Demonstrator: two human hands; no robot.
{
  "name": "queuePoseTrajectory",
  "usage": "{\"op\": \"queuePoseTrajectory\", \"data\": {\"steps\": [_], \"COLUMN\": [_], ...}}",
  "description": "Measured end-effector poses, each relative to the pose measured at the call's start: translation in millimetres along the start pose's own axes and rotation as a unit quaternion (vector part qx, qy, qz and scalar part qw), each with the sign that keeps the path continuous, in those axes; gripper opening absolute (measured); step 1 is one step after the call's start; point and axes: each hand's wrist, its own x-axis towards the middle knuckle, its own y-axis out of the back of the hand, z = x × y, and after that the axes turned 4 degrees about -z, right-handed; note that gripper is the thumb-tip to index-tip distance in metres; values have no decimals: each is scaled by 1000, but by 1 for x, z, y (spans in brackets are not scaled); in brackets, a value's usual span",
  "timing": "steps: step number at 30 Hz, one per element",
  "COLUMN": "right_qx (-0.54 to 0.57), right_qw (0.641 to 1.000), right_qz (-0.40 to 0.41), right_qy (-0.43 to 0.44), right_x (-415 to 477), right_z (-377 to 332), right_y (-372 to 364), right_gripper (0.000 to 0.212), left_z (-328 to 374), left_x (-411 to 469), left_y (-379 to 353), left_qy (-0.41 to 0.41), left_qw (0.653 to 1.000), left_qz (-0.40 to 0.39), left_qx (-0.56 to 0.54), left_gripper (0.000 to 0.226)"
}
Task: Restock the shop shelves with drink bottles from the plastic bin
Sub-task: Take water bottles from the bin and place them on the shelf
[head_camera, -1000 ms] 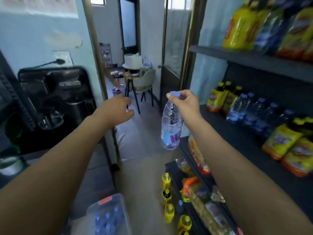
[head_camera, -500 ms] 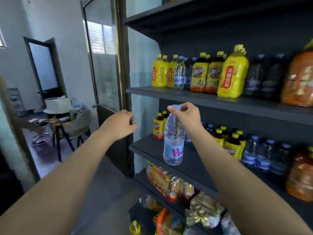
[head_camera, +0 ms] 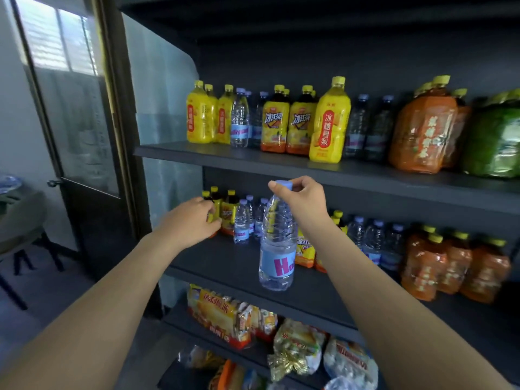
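Bottle (head_camera: pixel 277 243) looks full, likely heavy, thin-walled; right hand (head_camera: pixel 305 201) pinches cap (head_camera: pixel 283 184) only, body grip seems safer. Left hand (head_camera: pixel 191 220) left of bottle, grip unclear.

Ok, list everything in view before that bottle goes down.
held water bottle: one, clear, blue label and cap, hanging before the middle shelf
yellow bottles: at least four, yellow, upper shelf
iced tea bottles: several, dark with orange-yellow labels, upper and middle shelves
shelved water bottles: many, clear, upper and middle shelves
orange packs: several, orange, right on both shelves
green pack: at least one, green, upper shelf far right
snack packets: several, yellow and red, under the middle shelf
glass door: one, dark frame, left
left hand: at leftmost middle-shelf tea bottles, grip unclear
right hand: pinching the held bottle's cap
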Motion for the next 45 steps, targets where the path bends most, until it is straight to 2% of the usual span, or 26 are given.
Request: {"op": "queuePoseTrajectory", "data": {"steps": [13, 19, 24, 33, 40, 45], "right_qx": [18, 40, 33, 19, -20, -56], "right_qw": [995, 991, 988, 974, 960, 952], "right_qz": [23, 41, 76, 166, 242, 264], "right_qy": [97, 124, 133, 149, 141, 143], "right_x": [84, 111, 140, 225, 296, 328], "right_z": [-59, -89, -112, -122, -108, -94], "right_y": [-10, -22, -34, -70, -104, -122], "right_gripper": [40, 41, 43, 42, 43, 42], "left_z": [-24, -32, -47, -104, -135, -147], "left_x": [63, 95, 137, 250, 332, 354], "left_y": [63, 100, 110, 97, 58, 31], "left_qy": [18, 11, 6, -72, -144, -209], "left_qw": [998, 997, 997, 995, 989, 965], "left_qz": [42, 72, 65, 70, -10, -89], "left_qx": [40, 37, 38, 10, -43, -131], "left_gripper": [37, 33, 31, 25, 24, 21]}}
